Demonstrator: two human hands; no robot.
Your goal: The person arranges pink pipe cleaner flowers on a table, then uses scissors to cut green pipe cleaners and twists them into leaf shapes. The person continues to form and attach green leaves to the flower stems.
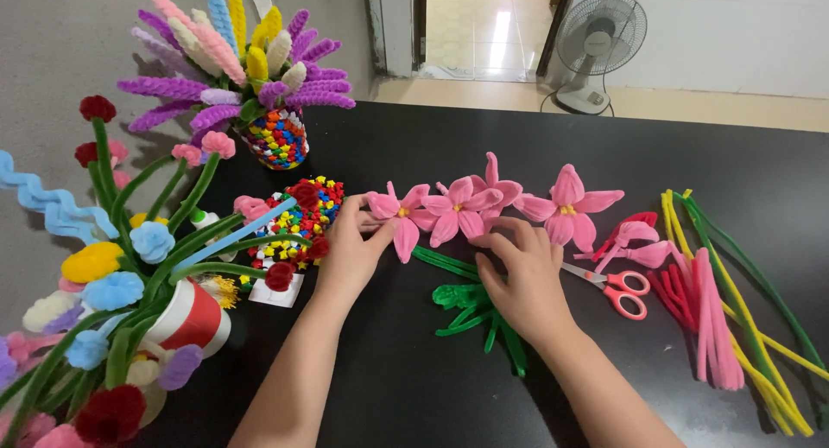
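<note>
Your count on the black table

You have four pink pipe-cleaner flowers, one pair of red-handled scissors, two bead-covered pots, one red-and-white cup, one standing fan, and two hands at work.

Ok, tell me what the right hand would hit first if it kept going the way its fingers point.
Probably the pink pipe-cleaner flowers: the right hand points up-left, fingertips already at their stems.

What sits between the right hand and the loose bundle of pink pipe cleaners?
In the head view, red-handled scissors lie on the black table between the right hand and the pink pipe cleaner bundle.
</note>
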